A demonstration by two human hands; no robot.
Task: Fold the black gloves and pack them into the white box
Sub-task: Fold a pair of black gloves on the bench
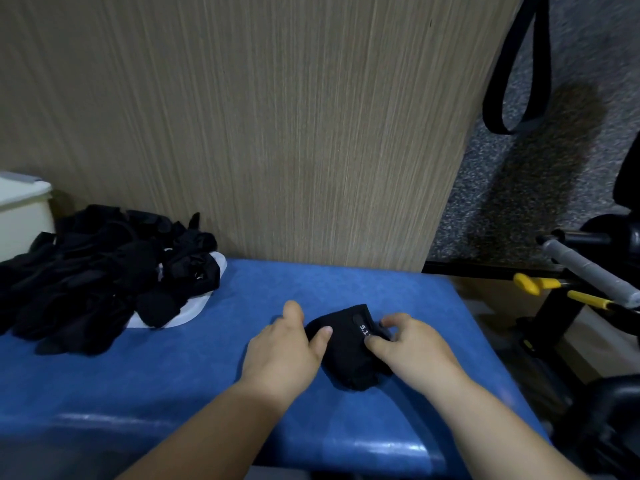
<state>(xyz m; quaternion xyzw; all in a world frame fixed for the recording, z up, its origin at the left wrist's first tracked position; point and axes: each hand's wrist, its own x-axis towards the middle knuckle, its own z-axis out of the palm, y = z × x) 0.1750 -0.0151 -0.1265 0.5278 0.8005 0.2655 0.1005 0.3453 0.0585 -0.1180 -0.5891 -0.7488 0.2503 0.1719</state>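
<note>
Head view, from the left: the white box [21,211] sits at the far left edge of the blue desk [166,382], only its corner in frame, so I cannot tell what it holds. Just beside it lies a pile of black gloves [86,278], loose and tangled, with a white sheet [195,308] showing under its right side. These look like the gloves not yet folded, kept near the box so each one has a short trip.

Nearer the middle, the left hand [282,351] lies flat with relaxed fingers, its thumb pressing on the left side of a black glove [349,358], probably to pin it while the fold is made. The glove lies bunched on the desk between both hands, well apart from the box. The right hand [414,351] pinches its lettered cuff between curled fingers and thumb.

A wood-grain panel [277,116] stands behind the desk. To the right hang a black strap [519,71], yellow handles [540,284] and a grey bar [588,268], all off the desk. The pile itself lies across the way to the box.
</note>
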